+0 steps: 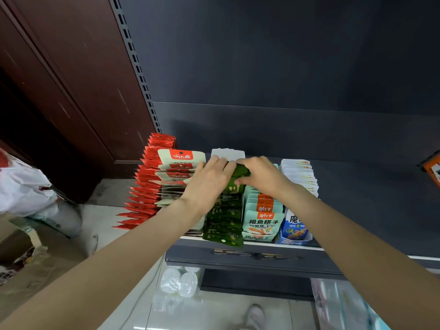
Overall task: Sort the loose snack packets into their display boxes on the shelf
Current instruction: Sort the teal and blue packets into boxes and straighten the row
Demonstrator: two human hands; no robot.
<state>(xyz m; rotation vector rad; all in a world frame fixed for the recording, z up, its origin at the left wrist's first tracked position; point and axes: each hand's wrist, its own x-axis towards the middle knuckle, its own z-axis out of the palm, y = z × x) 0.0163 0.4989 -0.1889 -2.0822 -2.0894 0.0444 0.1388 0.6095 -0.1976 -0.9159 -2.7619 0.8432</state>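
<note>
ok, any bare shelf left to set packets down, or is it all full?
Bare shelf lies right of the blue-and-white packets, up to the orange box. Left of that it is crowded: five packet rows side by side, both hands on the dark green packets.

Packet rows [263,210] crowd the shelf [250,256]; open room lies above them.

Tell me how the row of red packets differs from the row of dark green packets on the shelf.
The red packets stand at the far left end of the shelf; the dark green packets stand in the middle. No hand touches the red packets, while the left hand and right hand both hold the back of the green row. The front green packet hangs over the shelf edge; the red packets jut out sideways. Both rows run front to back.
</note>
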